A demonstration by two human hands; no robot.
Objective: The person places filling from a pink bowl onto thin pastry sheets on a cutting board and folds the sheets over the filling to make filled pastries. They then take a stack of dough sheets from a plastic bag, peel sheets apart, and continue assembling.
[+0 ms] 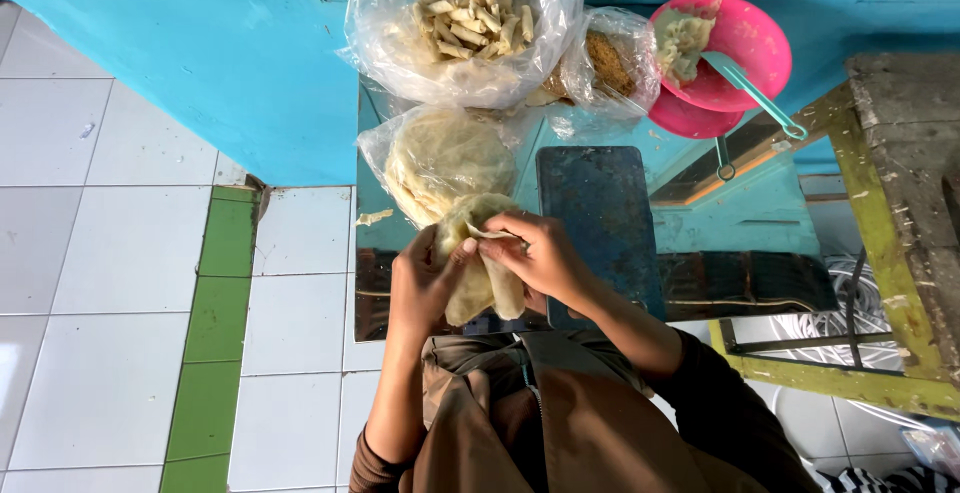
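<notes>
Both hands up in front of the chest, over the near edge of the glass table (700, 193). Wrapper (480, 268) sits between them: a thin pale sheet, limp, hanging roughly vertical, so the long axis runs top to bottom in the head view, away from the body at the top.

Left hand (420, 288) cups the sheet from its left side, thumb against the front face, fingers behind; closed on it, not spread. Right hand (540, 253) comes in from the right, fingertips curled and pinching the top edge, where a small flap is lifted. Right is the hand on the free edge; left is just backing support.

Stack (445, 158) of the same sheets lies in an open plastic bag just beyond the hands, near touching the held one. Further back: bag of pale sticks (470, 13), a smaller bag with brown contents (610, 63), 2 pink bowls (750, 48) with a teal scoop. Dark blue board (600, 223) lies flat just right of the hands.

Cannot tell if the held sheet is 1 layer or 2.
</notes>
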